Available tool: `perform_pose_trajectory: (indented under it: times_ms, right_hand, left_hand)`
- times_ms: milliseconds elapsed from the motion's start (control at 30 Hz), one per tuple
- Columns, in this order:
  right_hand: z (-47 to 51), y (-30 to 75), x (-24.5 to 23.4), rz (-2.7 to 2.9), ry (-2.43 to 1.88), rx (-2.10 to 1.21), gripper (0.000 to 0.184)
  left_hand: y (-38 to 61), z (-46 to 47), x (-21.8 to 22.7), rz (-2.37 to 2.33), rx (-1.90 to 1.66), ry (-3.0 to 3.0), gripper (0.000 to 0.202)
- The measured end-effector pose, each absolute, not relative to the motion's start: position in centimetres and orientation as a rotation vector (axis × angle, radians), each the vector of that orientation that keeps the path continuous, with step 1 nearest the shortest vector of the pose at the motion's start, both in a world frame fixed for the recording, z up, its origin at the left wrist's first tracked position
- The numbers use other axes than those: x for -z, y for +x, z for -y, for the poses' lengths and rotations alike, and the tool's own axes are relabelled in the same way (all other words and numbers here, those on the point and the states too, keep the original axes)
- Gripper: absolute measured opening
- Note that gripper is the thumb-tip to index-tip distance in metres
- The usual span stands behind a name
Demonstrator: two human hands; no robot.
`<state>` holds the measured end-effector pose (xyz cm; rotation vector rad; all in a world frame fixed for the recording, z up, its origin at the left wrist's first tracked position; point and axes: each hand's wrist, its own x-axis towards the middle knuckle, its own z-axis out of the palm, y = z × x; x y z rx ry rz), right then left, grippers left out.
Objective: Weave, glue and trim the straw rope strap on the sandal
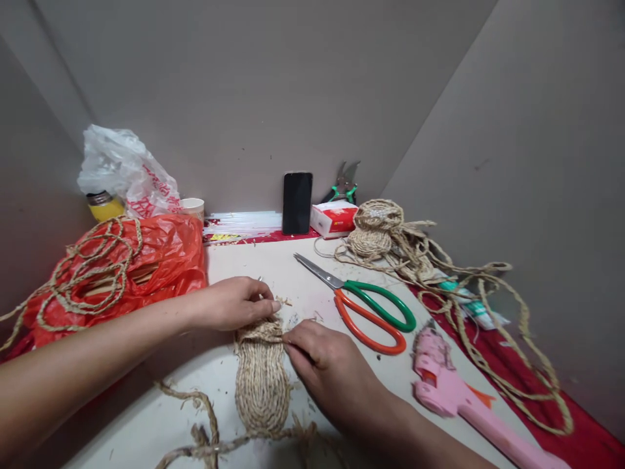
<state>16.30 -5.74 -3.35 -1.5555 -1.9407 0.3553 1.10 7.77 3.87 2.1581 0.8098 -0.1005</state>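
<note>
Where the left hand [237, 303] overlaps it, the braided piece [262, 387] is hidden.

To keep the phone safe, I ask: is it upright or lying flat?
Upright: the phone stands on its short edge, its long sides nearly vertical.

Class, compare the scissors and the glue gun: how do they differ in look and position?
The scissors have one green and one orange handle; the glue gun is mostly pink. The scissors lie farther back; the glue gun lies nearer the camera, further right. Both lie right of the woven piece, unheld.
</note>
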Motion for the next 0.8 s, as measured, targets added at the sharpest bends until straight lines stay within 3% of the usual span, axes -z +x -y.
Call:
perform_pose_trajectory:
  times_ms: [433,800]
  right_hand:
    - [6.6,15.6,2.3,2.012,-1.244,-0.259,0.02]
    - [7.4,15.3,0.1,2.007,-1.15,-0.321,0.021]
  left_hand:
    - [-0.9,-5.5,-6.5,-0.757,0.124,1.675,0.027]
    - [-3.3,-3.1,-5.0,-0.729,-0.133,1.358,0.028]
